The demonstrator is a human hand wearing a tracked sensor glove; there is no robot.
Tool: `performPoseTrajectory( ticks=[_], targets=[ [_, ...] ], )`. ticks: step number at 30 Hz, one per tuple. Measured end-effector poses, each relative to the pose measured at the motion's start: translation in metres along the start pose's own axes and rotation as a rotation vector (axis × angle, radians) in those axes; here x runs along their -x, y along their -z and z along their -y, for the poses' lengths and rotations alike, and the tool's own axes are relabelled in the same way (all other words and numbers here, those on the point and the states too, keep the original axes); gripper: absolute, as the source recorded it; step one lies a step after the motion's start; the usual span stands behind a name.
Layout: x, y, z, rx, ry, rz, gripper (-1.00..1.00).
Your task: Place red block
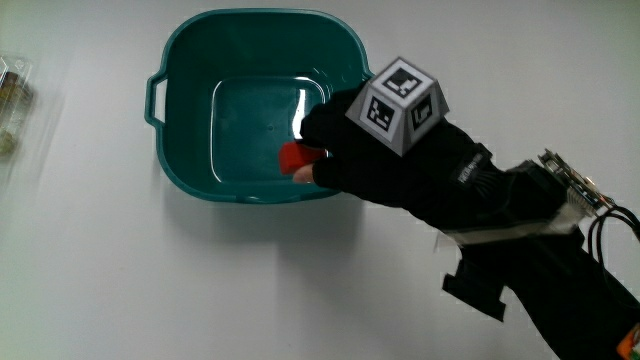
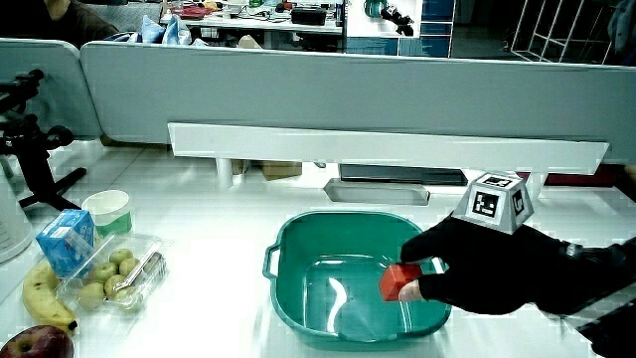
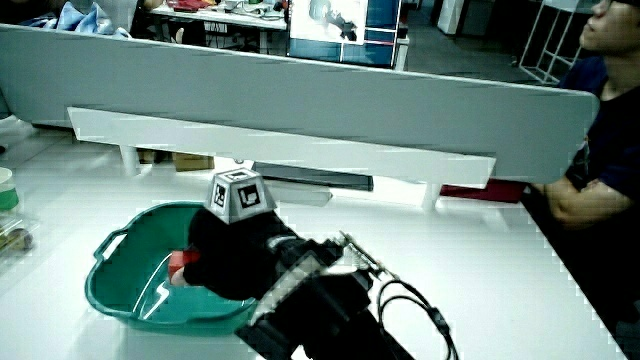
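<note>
Looking down on the white worktop (image 1: 120, 290), we see a teal basin (image 1: 185, 60) with a handle on its rim; in a side view it appears again (image 2: 298, 244). The gloved hand (image 1: 385, 150) reaches over the basin's rim, its forearm lying across the worktop, and the patterned cube (image 1: 400, 103) sits on its back. The fingers (image 1: 320, 125) are curled around the red block (image 1: 294, 158), gripping it inside the basin, above its floor and near the wall on the hand's side. In both side views we find the block (image 2: 398, 281) (image 3: 178, 262) held at the fingertips, within the basin's walls. Well apart from the basin lie a clear tray of kiwis (image 2: 111, 273), a banana (image 2: 45, 296) and a blue carton (image 2: 66, 241).
</note>
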Motion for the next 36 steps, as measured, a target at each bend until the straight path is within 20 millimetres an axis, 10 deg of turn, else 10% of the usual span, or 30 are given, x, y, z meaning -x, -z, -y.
performPoseTrajectory(
  ticks=[36],
  targets=[
    [-0.034,0.068,-0.087,0.254,0.156,-0.143,0.0]
  ],
)
